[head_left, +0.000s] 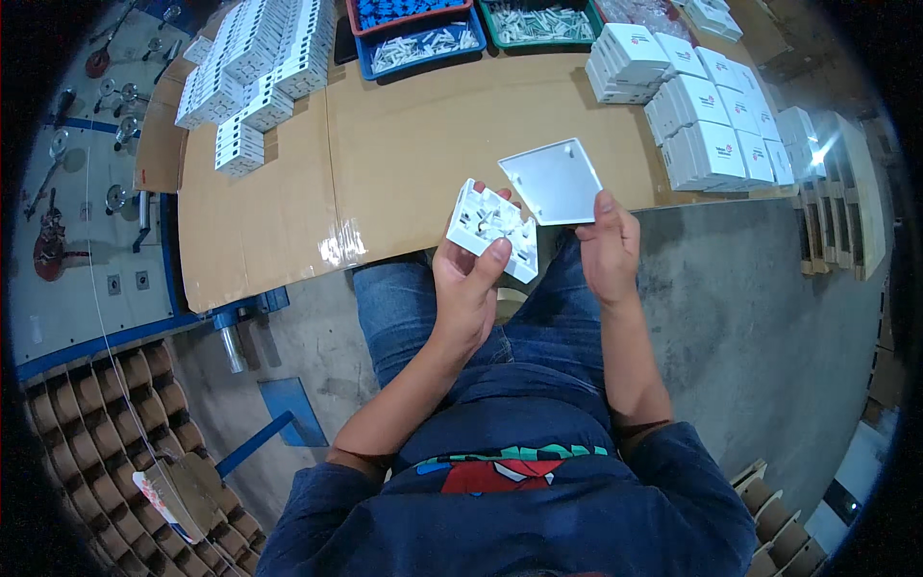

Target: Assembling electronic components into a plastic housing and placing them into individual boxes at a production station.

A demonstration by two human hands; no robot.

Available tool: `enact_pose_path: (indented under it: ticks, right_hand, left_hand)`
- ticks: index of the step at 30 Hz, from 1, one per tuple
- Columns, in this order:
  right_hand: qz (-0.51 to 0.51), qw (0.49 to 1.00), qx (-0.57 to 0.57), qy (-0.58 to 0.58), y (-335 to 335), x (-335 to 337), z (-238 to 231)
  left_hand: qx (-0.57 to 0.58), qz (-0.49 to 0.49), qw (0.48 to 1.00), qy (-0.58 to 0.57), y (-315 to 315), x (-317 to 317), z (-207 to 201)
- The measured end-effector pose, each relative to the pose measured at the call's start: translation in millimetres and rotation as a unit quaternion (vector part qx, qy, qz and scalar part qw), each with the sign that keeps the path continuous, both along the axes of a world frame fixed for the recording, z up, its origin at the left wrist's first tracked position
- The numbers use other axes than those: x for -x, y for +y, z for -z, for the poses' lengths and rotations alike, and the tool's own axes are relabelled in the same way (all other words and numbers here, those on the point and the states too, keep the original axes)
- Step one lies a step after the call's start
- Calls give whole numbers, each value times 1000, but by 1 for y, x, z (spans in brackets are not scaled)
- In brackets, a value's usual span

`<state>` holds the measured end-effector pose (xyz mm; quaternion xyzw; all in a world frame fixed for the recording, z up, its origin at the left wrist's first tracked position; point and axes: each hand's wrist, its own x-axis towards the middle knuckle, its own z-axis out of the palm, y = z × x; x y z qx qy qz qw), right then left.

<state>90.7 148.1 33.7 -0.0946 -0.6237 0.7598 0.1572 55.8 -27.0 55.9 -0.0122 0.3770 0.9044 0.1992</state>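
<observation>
My left hand point(469, 287) is closed around a white plastic box base point(522, 258), thumb pressed on its near edge and fingers behind. The base's open side faces up and small fittings show inside, too small to name. In my right hand point(611, 248) is a flat, square white cover point(555, 183), pinched at its right corner between thumb and fingers. Its pale inner face is turned toward me. The cover is tilted just right of the base and above it; whether the two touch at the nearest corner I cannot tell. Both are held over my lap at the table's front edge.
Cardboard point(404, 144) covers the table. Stacked white open-sided boxes point(240, 144) stand at the far left, closed white boxes point(716, 144) at the right. Along the back sit a blue tray point(367, 69) and a green tray point(492, 45) of small white parts. A wooden pallet point(870, 212) stands right.
</observation>
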Motion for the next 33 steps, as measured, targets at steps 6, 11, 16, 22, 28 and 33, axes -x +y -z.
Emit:
enact_pose_path:
  ticks: [6,11,16,22,28,33]
  right_hand:
    - [134,976,169,-27,-19,27,-15]
    - [120,971,107,-178,14,28,57]
    - [97,977,32,-186,5,35,55]
    - [-8,969,-4,-247,7,39,54]
    - [30,935,-303,-180,16,36,64]
    - [50,892,-449,-28,22,77,69]
  left_hand:
    - [40,-4,999,7,-5,12,5]
    - [122,0,992,21,-20,38,59]
    - [257,-11,957,131,-33,58,91]
    - [651,-71,674,343,-48,96,105]
    - [718,-21,617,320,-51,95,106]
    - [708,-19,630,319,-47,111,122]
